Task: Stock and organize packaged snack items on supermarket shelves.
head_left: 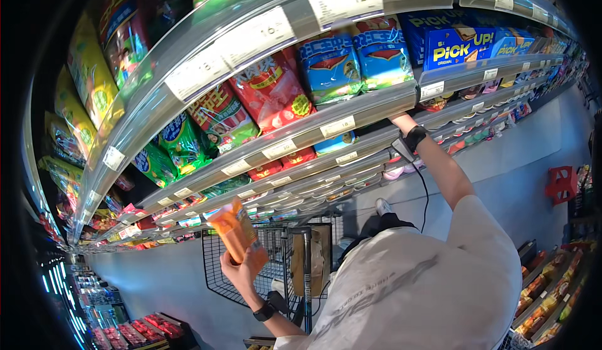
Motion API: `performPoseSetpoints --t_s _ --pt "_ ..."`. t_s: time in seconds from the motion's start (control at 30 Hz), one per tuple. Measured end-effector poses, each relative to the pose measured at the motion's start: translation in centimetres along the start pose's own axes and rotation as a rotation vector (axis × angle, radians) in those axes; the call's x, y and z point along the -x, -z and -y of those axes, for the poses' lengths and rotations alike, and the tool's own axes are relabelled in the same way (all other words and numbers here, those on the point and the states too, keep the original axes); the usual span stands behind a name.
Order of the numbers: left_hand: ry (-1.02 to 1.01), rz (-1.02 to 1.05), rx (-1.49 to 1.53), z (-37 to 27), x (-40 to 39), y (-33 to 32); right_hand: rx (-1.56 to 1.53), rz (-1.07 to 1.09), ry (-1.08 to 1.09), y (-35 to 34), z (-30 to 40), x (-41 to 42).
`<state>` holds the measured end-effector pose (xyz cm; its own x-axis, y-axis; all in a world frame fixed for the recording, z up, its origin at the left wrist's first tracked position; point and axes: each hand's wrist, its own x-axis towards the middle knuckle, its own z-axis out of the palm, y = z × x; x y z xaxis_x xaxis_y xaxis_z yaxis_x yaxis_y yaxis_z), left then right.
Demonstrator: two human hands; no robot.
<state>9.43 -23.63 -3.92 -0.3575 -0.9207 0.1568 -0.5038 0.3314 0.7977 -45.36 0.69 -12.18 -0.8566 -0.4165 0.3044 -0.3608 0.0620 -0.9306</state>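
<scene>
An orange plastic snack package is pinched in my left hand, held above a black wire shopping cart. My right hand reaches into the shelving under the front edge of a shelf; its fingers are hidden. A black band with a small device is strapped to each wrist, and a cable hangs from the right one. Above the right hand stand blue snack bags and blue Pick Up! biscuit boxes. A red bag and green bags fill the shelf further left.
Price tags line the curved shelf edges. A brown cardboard piece is at the cart's handle end. A red plastic crate or stool stands on the floor at the right. Display racks of packaged goods are at the lower right, red packs at the lower left.
</scene>
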Motion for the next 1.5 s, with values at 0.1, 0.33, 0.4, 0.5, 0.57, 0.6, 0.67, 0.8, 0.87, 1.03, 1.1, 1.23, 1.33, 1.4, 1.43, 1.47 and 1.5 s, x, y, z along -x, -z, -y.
performPoseSetpoints --t_s 0.1,0.33,0.4,0.5,0.57,0.6,0.67,0.8,0.87,1.03,1.1,1.23,1.33,1.4,1.43,1.47,1.5 --pt "-0.093 0.175 -0.08 -4.5 0.5 -1.2 -0.009 0.009 0.002 0.9 -0.5 3.6" --pt "-0.129 0.501 0.016 -13.0 2.2 -7.4 -0.023 -0.003 0.024 -0.8 -0.3 3.0" --pt "-0.176 0.576 0.011 -14.8 2.7 -9.1 -0.023 -0.014 0.033 -1.0 -0.1 4.0" --pt "-0.26 0.647 -0.001 -16.8 3.5 -11.2 -0.024 -0.035 0.049 -0.4 -0.4 3.4" --pt "-0.31 0.676 0.026 -17.6 3.9 -12.3 -0.022 -0.05 0.059 -0.2 -1.0 3.4" --pt "-0.299 0.679 0.036 -17.8 4.1 -12.9 -0.019 -0.057 0.062 0.2 -1.2 3.4" --pt "-0.327 0.697 0.001 -17.8 4.0 -14.5 -0.01 -0.071 0.066 0.4 -1.6 3.9" --pt "-0.344 0.726 0.024 -18.5 4.0 -17.6 0.007 -0.075 0.059 -0.3 -1.6 2.8" --pt "-0.3 0.777 0.086 -17.4 3.8 -19.5 0.012 -0.077 0.059 -0.5 -1.3 1.6" --pt "-0.168 0.775 0.147 -17.6 4.5 -22.0 0.131 -0.089 0.193 0.6 -1.4 2.5" --pt "-0.2 0.73 0.13 -17.4 4.5 -22.1 0.214 -0.009 -0.015 2.4 3.0 5.1" --pt "-0.232 0.674 0.096 -18.2 4.9 -22.6 -0.146 0.101 -0.132 4.9 7.6 12.2" --pt "-0.412 0.603 0.032 -21.3 6.1 -23.2 -0.344 0.482 -0.543 4.6 9.8 15.9" --pt "-0.511 0.547 0.074 -21.3 7.3 -24.5 -0.466 0.489 -0.554 4.3 11.6 16.3" --pt "-0.558 0.534 0.062 -21.8 7.7 -24.9 -0.55 0.444 -0.574 4.3 13.4 15.7" --pt "-0.586 0.548 0.066 -22.5 8.0 -25.2 -0.551 0.39 -0.513 3.8 12.3 15.8" --pt "-0.616 0.61 0.055 -22.8 8.1 -25.4 -0.553 0.33 -0.452 3.2 11.7 15.7"
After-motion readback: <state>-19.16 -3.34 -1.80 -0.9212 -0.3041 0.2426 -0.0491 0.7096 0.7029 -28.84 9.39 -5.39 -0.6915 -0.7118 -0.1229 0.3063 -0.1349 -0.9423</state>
